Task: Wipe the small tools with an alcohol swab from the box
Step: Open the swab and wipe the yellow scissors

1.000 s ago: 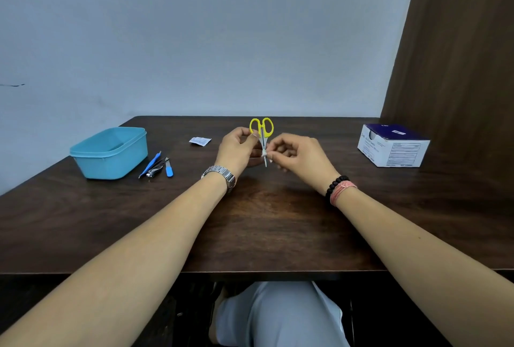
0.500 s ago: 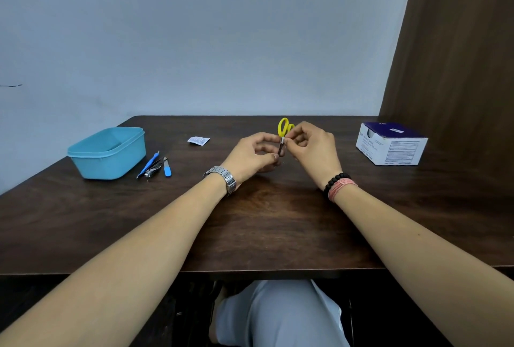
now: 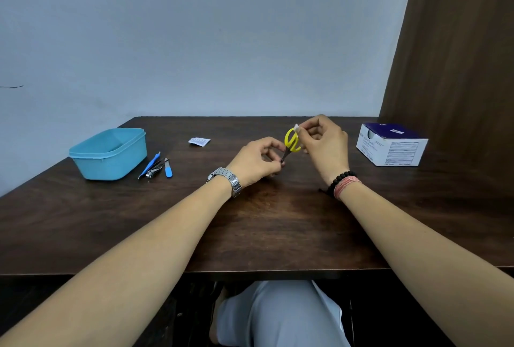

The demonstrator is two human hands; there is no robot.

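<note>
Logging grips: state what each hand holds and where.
Left hand pinches the scissors by the blade tips. Right hand pinches a white swab against the yellow handles.

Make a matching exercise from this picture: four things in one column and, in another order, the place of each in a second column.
Things:
1. scissors
2. plastic tub
3. swab box
4. torn sachet

Places:
A. at the table's right side, near the brown panel
B. flat on the table, between the tub and the hands
C. held between both hands, above the table
D. at the table's left side, beside the small tools

Pairs: 1-C, 2-D, 3-A, 4-B
</note>
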